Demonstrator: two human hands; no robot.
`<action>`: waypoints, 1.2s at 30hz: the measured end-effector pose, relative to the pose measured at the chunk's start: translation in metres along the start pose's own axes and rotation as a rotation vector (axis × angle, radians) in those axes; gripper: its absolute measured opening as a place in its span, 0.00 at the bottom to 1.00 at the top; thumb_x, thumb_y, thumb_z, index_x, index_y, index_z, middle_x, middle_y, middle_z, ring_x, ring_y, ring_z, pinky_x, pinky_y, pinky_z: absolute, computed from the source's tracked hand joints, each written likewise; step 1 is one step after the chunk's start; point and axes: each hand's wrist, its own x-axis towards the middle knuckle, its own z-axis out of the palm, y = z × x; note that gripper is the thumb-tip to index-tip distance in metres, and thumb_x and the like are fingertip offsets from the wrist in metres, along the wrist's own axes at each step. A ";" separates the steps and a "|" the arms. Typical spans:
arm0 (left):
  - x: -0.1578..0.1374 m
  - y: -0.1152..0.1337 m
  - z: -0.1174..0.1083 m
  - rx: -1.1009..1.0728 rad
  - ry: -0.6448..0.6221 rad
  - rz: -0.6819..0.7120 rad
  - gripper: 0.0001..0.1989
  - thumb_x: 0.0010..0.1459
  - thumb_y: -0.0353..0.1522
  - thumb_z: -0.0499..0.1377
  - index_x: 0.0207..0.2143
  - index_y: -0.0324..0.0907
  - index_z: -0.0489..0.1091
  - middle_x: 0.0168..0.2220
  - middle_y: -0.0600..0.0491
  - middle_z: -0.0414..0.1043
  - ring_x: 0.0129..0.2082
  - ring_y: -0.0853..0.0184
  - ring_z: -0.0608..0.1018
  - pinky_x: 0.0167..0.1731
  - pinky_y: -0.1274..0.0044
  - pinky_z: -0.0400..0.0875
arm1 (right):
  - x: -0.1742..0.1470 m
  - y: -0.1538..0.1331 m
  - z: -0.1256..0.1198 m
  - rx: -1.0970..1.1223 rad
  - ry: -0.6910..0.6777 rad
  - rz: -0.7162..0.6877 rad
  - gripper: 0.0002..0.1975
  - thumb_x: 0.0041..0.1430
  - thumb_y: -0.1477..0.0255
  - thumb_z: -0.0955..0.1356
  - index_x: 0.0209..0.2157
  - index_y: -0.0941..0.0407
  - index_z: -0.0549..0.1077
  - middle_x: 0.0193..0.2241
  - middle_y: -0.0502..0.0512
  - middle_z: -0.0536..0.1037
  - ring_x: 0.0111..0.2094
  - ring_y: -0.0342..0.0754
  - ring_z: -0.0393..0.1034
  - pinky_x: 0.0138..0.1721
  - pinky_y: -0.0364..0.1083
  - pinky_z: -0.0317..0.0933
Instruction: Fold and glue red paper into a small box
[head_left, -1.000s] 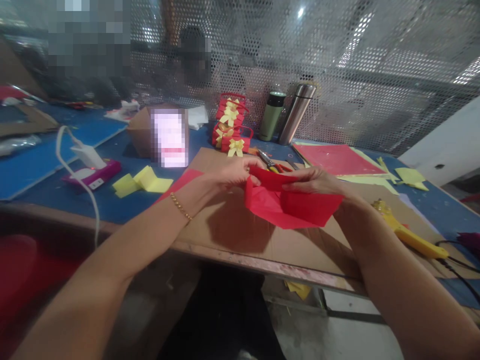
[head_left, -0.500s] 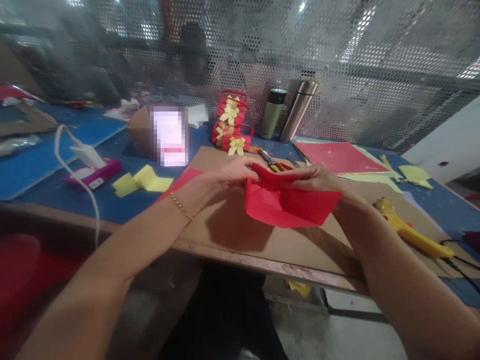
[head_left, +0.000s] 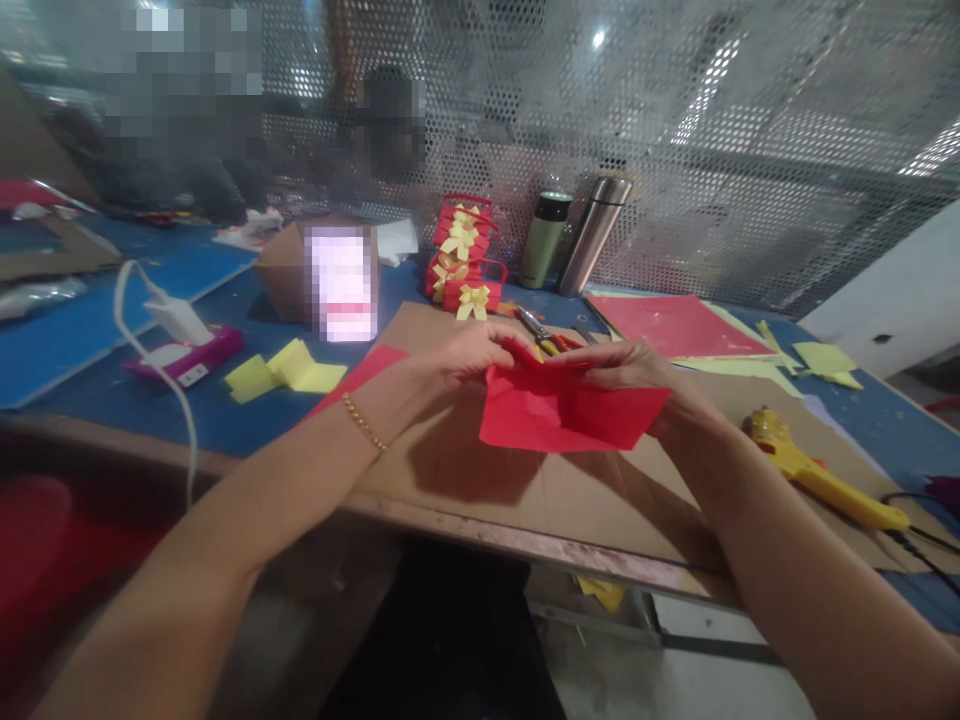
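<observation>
A folded piece of red paper (head_left: 559,410) is held up over the brown cardboard sheet (head_left: 465,465), with its creased panels facing me. My left hand (head_left: 484,352) pinches its upper left edge. At the upper right, my right hand (head_left: 626,365) grips the paper between thumb and fingers. Just behind the paper lie pliers (head_left: 544,330), partly covered by it. Another red sheet (head_left: 367,370) lies beneath my left forearm.
Small red boxes with yellow bows (head_left: 465,255) stand at the back beside a green bottle (head_left: 545,240) and a steel flask (head_left: 596,235). Yellow paper pieces (head_left: 289,370) and a purple power strip (head_left: 199,360) lie left. A yellow glue gun (head_left: 825,475) rests at right.
The red paper has tilted, and its lower front edge now looks flatter and slightly farther left. Both hands keep their hold. The view has shifted slightly.
</observation>
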 end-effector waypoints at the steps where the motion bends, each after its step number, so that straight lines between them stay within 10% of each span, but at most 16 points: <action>1: 0.000 0.000 0.000 0.003 0.002 0.001 0.14 0.43 0.16 0.56 0.27 0.36 0.77 0.28 0.53 0.76 0.28 0.72 0.75 0.31 0.80 0.68 | 0.000 0.000 0.001 0.042 0.011 0.030 0.16 0.37 0.72 0.74 0.33 0.52 0.87 0.28 0.52 0.86 0.25 0.49 0.78 0.28 0.46 0.72; 19: 0.009 -0.006 -0.001 -0.089 -0.093 -0.055 0.14 0.39 0.20 0.54 0.25 0.34 0.79 0.28 0.47 0.76 0.27 0.71 0.72 0.27 0.79 0.66 | -0.006 -0.013 0.007 -0.027 0.045 0.017 0.08 0.40 0.74 0.75 0.27 0.52 0.86 0.25 0.52 0.84 0.24 0.45 0.75 0.26 0.43 0.70; 27: 0.004 -0.002 -0.003 -0.113 -0.161 -0.093 0.17 0.59 0.39 0.61 0.25 0.35 0.77 0.25 0.46 0.77 0.28 0.68 0.75 0.35 0.76 0.70 | -0.004 -0.006 0.009 -0.121 0.035 -0.025 0.07 0.45 0.72 0.75 0.29 0.50 0.86 0.27 0.51 0.85 0.27 0.48 0.77 0.32 0.46 0.73; 36: 0.003 -0.009 -0.004 0.092 -0.225 -0.006 0.11 0.46 0.23 0.67 0.36 0.36 0.77 0.35 0.52 0.77 0.34 0.72 0.75 0.37 0.79 0.67 | 0.002 0.009 0.017 -0.321 0.110 -0.213 0.11 0.45 0.76 0.72 0.30 0.52 0.87 0.28 0.52 0.86 0.30 0.52 0.78 0.32 0.45 0.71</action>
